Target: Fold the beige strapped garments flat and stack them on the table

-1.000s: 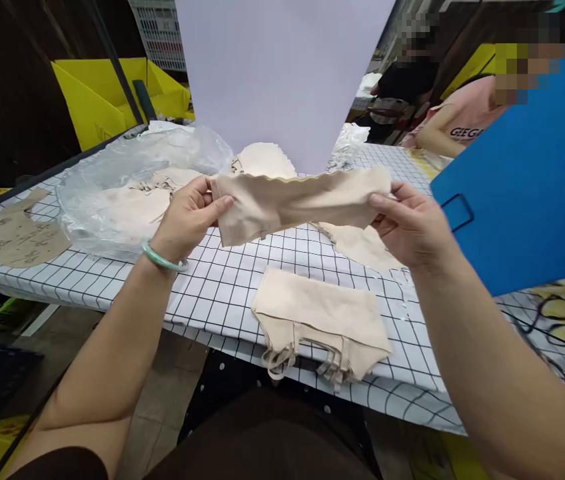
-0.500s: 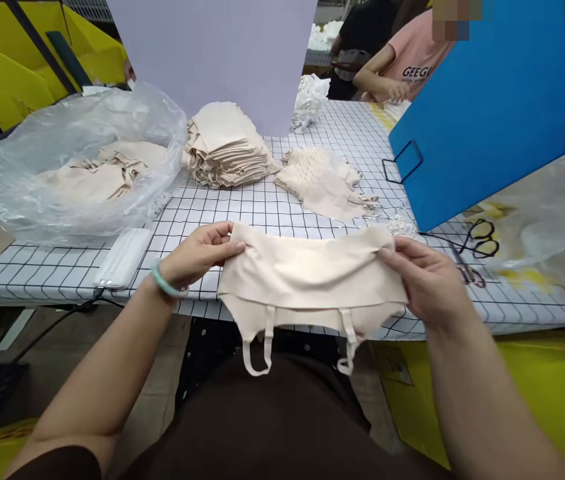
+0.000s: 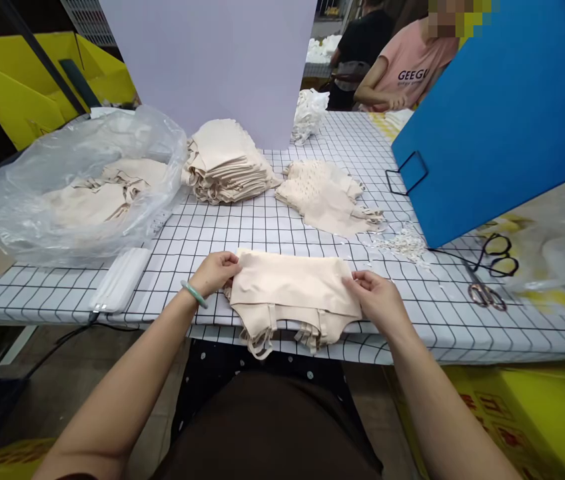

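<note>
A beige strappy bra top (image 3: 292, 283) lies flat at the table's front edge, on top of similar pieces whose straps bunch over the edge. My left hand (image 3: 215, 272), with a green bangle at the wrist, pinches its far left corner. At the right side, my right hand (image 3: 375, 297) has thumb and fingers closed on the fabric. Beyond it are a thick stack of folded beige garments (image 3: 227, 160) and a looser beige pile (image 3: 325, 197). More beige pieces sit in a clear plastic bag (image 3: 12, 213) on the left.
A white power bank (image 3: 120, 280) with a cable lies left. Small white scraps (image 3: 405, 243), two pairs of scissors, one black-handled (image 3: 500, 255), and a tilted blue board (image 3: 492, 127) are right. A pale panel (image 3: 212, 60) stands behind. A person in pink (image 3: 402, 67) sits across the table (image 3: 182, 230).
Both hands have lowered the bra top from the air onto the pieces at the table edge. My right hand has moved left, closer to my left hand. The view has tilted slightly.
</note>
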`<state>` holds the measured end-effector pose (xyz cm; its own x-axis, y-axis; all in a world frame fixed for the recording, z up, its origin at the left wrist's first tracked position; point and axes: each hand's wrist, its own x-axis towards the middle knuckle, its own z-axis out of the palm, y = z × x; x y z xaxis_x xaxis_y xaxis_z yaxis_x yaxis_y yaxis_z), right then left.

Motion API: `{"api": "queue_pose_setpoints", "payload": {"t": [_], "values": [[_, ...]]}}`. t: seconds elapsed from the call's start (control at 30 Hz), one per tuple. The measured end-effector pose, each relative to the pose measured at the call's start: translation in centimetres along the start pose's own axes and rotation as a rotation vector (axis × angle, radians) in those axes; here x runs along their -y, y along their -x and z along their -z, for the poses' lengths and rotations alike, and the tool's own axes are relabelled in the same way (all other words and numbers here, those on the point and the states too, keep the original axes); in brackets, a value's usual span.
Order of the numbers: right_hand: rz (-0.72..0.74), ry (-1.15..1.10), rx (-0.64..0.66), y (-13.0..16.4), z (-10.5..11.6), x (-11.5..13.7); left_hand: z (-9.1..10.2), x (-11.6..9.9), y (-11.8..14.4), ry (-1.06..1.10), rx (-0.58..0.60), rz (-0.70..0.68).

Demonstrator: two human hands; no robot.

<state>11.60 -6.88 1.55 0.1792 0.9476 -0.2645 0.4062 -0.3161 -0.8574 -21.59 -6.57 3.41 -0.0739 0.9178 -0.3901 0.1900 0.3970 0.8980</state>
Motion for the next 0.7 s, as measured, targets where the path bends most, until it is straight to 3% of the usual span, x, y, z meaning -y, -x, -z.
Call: {"api": "queue_pose_setpoints", "payload": {"t": [0.23,0.4,0.7], "values": [[0.120,0.234,-0.096,-0.3,0.2,-0.1,0.5,0.6,-1.5,-0.064,-0.035,-0.129],[0.081,0.374,-0.108,-1.1,-0.4,0.4,0.5,1.1,-3.3,-0.187,-0.122,-0.154],[0.113,0.413,-0.143,-1.0,-0.6,-0.3,0.4,1.2,-2.9,-0.284,-0.132,-0.207]]}}
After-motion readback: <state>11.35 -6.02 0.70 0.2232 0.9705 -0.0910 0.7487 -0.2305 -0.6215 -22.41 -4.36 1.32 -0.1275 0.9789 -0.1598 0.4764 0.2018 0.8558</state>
